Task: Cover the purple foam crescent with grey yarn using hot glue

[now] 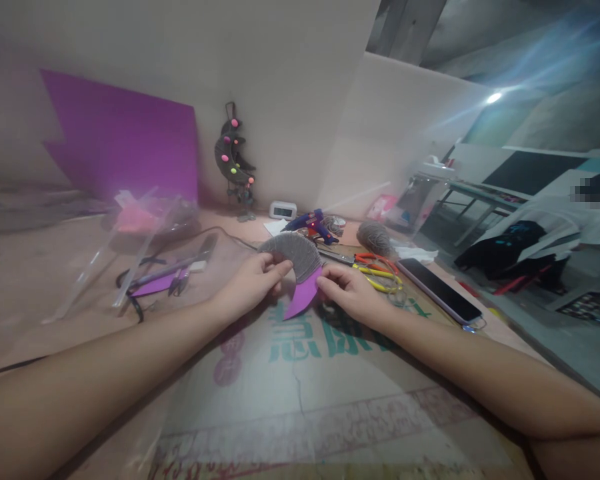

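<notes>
Between my hands is a crescent moon cutout [304, 293] of purple card, its upper part wrapped in grey yarn [295, 250] and its lower tip bare. My left hand [260, 277] pinches the wrapped crescent at its left end. My right hand [344, 287] grips the right edge near where the yarn stops, fingers bent together. Just behind the crescent lies a blue glue gun [307, 223]. A ball of grey yarn [373, 237] rests to the right of it. Scissors with orange handles [377, 259] and a yellow-handled tool [380, 273] lie beside my right hand.
A phone [440, 290] lies at the right. Purple card sheets [130, 140] lean on the wall, near a hanging moon decoration [233, 157] with coloured pompoms. A small digital clock [283, 211] stands behind. Cutting tools [180, 280] and clear plastic [150, 247] are at the left.
</notes>
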Available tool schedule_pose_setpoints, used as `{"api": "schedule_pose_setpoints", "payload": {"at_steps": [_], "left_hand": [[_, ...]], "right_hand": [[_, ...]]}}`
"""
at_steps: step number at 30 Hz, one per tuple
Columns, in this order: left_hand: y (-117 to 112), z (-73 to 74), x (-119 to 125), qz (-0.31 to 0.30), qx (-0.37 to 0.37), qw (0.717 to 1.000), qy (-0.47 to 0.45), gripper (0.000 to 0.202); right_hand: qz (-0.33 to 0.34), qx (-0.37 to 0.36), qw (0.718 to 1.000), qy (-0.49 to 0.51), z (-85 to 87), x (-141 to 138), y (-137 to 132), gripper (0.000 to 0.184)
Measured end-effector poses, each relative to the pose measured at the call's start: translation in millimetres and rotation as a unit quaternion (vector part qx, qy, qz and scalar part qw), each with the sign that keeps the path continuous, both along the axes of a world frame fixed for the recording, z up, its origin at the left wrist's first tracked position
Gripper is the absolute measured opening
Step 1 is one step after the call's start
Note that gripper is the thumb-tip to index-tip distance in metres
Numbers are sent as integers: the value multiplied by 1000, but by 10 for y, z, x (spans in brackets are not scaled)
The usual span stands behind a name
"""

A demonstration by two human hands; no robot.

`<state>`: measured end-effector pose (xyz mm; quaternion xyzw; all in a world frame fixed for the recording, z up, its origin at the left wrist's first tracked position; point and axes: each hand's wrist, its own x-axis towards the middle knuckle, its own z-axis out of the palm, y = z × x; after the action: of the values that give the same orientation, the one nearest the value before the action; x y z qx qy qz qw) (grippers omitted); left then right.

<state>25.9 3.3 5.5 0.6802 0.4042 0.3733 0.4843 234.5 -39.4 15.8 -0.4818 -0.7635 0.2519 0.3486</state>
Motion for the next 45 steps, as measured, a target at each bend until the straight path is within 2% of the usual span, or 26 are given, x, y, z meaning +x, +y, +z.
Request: {"api": "schedule_pose_setpoints", "payload": {"at_steps": [5, 9, 17, 28, 36, 45], "left_hand": [[15, -1, 7, -21, -3, 1000, -16, 48], [-6, 12, -4, -15, -23, 1000, -7, 43], [-42, 48, 5, 0, -26, 1000, 0, 41], [-76, 88, 9, -22, 0, 999, 35, 39], [-54, 39, -1, -43, -4, 998, 35, 40], [-53, 69, 8, -10, 3, 999, 30, 40]], "right_hand": [[32, -23, 999, -11, 45, -33, -37, 22], [54, -38, 998, -22, 61, -47, -45, 24], [24, -53, 998, 9, 31, -32, -16, 24], [22, -34, 999, -4, 53, -34, -16, 30], [14, -27, 999, -20, 44, -26, -19, 30], [36, -48, 998, -7, 32, -18, 14, 33]]}}
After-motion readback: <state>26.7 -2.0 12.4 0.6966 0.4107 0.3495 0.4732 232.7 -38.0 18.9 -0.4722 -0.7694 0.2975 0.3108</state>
